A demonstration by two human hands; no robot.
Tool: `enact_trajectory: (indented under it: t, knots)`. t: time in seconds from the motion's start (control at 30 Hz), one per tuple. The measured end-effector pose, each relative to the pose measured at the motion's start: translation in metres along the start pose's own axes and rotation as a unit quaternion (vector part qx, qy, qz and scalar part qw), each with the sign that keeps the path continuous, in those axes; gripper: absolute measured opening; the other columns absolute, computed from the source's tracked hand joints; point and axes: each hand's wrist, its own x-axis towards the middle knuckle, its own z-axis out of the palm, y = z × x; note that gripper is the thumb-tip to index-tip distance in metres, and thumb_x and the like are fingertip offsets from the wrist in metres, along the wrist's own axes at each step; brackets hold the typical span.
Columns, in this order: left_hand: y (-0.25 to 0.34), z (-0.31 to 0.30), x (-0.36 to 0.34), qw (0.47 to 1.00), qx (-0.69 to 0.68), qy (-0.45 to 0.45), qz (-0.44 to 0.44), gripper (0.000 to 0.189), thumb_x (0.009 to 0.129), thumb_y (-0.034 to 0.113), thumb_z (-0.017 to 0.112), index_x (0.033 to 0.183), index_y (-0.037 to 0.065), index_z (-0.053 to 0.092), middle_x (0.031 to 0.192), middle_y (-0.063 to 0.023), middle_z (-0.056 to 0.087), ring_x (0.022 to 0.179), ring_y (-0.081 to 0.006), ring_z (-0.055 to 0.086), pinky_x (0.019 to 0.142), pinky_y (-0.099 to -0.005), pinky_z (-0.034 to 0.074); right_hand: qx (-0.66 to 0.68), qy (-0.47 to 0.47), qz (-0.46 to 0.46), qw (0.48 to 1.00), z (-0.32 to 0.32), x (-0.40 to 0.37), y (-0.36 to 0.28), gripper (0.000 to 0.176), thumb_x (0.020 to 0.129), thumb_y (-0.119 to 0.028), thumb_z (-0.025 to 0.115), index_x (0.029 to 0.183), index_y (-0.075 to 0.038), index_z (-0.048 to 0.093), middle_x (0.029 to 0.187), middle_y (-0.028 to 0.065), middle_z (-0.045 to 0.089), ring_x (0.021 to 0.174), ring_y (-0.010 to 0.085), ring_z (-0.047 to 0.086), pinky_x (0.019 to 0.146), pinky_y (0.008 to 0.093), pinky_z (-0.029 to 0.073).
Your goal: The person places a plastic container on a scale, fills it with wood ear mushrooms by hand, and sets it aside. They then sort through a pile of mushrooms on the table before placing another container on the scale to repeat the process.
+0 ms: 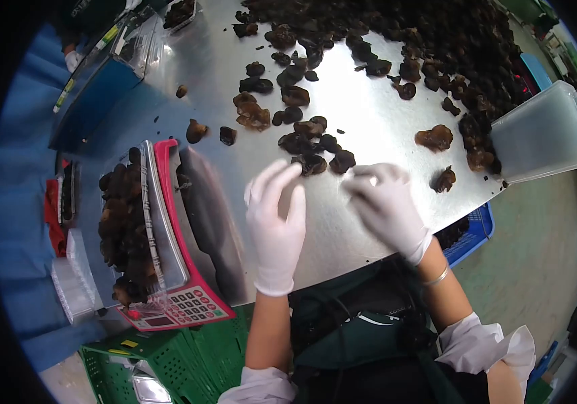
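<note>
Stainless steel forms the table [369, 121], which fills the middle of the view and reflects the overhead light. A large pile of dark dried mushrooms [436, 34] covers its far side, with loose pieces scattered toward the near edge. The left hand [276, 222], in a white glove, lies over the near part of the table with its fingers straight and spread, grasping nothing; its fingertips reach a small cluster of mushrooms [315, 161] just beyond them. The right hand [386, 205], also gloved, sits just right of that cluster with its fingers bent inward. Whether it holds a piece cannot be told. A thin bracelet [438, 277] circles the right wrist. Two brown mushrooms lie apart to the right of the hands, one farther [434, 137] and one nearer [445, 180]. At the left edge of the table stands a red scale [194, 306] with its keypad toward the person, carrying a clear tub [123, 222] filled with mushrooms. A stack of clear trays [73, 286] rests to the left of the scale. On the right, a frosted plastic box [544, 131] lies on its side at the edge of the table, its mouth against the mushrooms. Below the table edge on the right a blue crate [477, 232] shows, and a green crate [160, 353] stands near, lower left.
</note>
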Motion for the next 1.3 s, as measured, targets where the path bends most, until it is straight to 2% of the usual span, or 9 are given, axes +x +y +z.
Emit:
enact_trajectory:
  t: [0.13,0.4,0.47,0.67,1.0,1.1,1.13,1.2,1.3]
  knots:
    - [-0.010,0.015,0.018,0.999,0.041,0.001,0.034,0.028,0.085,0.003,0.066,0.113,0.007,0.072,0.124,-0.0112,0.064,0.124,-0.0314,0.054,0.108,-0.0411,0.040,-0.087,0.218,0.168,0.958,-0.026,0.006,0.035,0.030,0.085,-0.008,0.066,0.116,-0.009,0.066,0.122,0.0133,0.060,0.117,0.0336,0.050,0.100,0.0465,0.038]
    - [-0.018,0.004,0.005,0.998,-0.018,-0.041,0.041,0.023,0.067,-0.005,0.054,0.082,0.006,0.068,0.092,-0.0072,0.069,0.102,-0.0280,0.062,0.114,-0.0485,0.032,0.029,0.052,-0.033,0.998,-0.003,0.047,0.001,0.033,0.083,-0.011,0.068,0.116,-0.010,0.067,0.121,0.0155,0.060,0.113,0.0366,0.055,0.103,0.0473,0.039]
    - [-0.026,-0.001,0.003,0.996,-0.091,0.023,0.002,0.026,0.068,-0.005,0.056,0.085,0.010,0.069,0.091,-0.0040,0.068,0.106,-0.0258,0.060,0.114,-0.0507,0.031,0.051,-0.050,0.017,0.997,-0.012,0.049,0.019,0.021,0.081,-0.010,0.067,0.102,-0.009,0.067,0.111,0.0142,0.061,0.110,0.0351,0.055,0.098,0.0474,0.040]
    - [-0.033,0.002,0.003,0.953,-0.247,0.126,-0.126,0.034,0.073,-0.013,0.046,0.096,-0.001,0.068,0.114,-0.0120,0.065,0.112,-0.0226,0.060,0.102,-0.0339,0.045,-0.090,0.143,0.105,0.980,-0.037,0.052,0.019,0.024,0.080,-0.008,0.064,0.104,-0.009,0.068,0.100,0.0118,0.064,0.100,0.0295,0.057,0.093,0.0433,0.039]
    - [-0.032,0.006,0.014,0.995,0.056,0.004,-0.078,0.045,0.083,0.001,0.065,0.126,0.013,0.067,0.132,-0.0099,0.060,0.124,-0.0290,0.053,0.110,-0.0409,0.038,0.010,0.039,0.067,0.997,0.025,0.070,-0.021,0.020,0.084,-0.024,0.073,0.095,-0.009,0.067,0.088,0.0090,0.064,0.087,0.0285,0.058,0.078,0.0412,0.045]
    - [-0.028,0.002,0.023,0.991,0.091,-0.039,-0.092,0.047,0.083,0.009,0.073,0.128,0.021,0.068,0.132,-0.0061,0.060,0.124,-0.0277,0.051,0.108,-0.0407,0.038,0.397,0.003,0.279,0.874,0.010,0.061,-0.023,0.021,0.094,-0.023,0.067,0.105,-0.006,0.068,0.088,0.0002,0.064,0.083,0.0101,0.056,0.077,0.0251,0.045]
    - [-0.033,0.003,0.024,0.991,0.090,-0.038,-0.092,0.047,0.083,0.009,0.073,0.128,0.021,0.068,0.132,-0.0061,0.060,0.124,-0.0277,0.051,0.108,-0.0407,0.038,0.395,0.003,0.279,0.875,0.001,0.057,-0.025,0.021,0.094,-0.023,0.067,0.105,-0.006,0.068,0.088,0.0002,0.064,0.083,0.0101,0.056,0.077,0.0251,0.045]
    - [-0.042,0.005,0.024,0.995,0.078,-0.045,-0.032,0.043,0.085,0.007,0.071,0.127,0.015,0.067,0.124,-0.0064,0.065,0.118,-0.0242,0.057,0.105,-0.0387,0.042,0.645,-0.011,0.287,0.709,-0.013,0.049,-0.030,0.022,0.099,-0.024,0.063,0.109,-0.004,0.067,0.087,-0.0048,0.060,0.081,0.0044,0.052,0.076,0.0204,0.043]
    - [-0.039,0.003,0.024,0.986,-0.156,0.020,-0.053,0.030,0.091,0.006,0.069,0.120,0.007,0.068,0.113,-0.0072,0.069,0.108,-0.0202,0.063,0.101,-0.0360,0.046,0.693,-0.025,0.266,0.669,-0.019,0.040,-0.042,0.024,0.102,-0.024,0.058,0.111,-0.003,0.065,0.093,-0.0034,0.062,0.085,0.0055,0.052,0.079,0.0213,0.042]
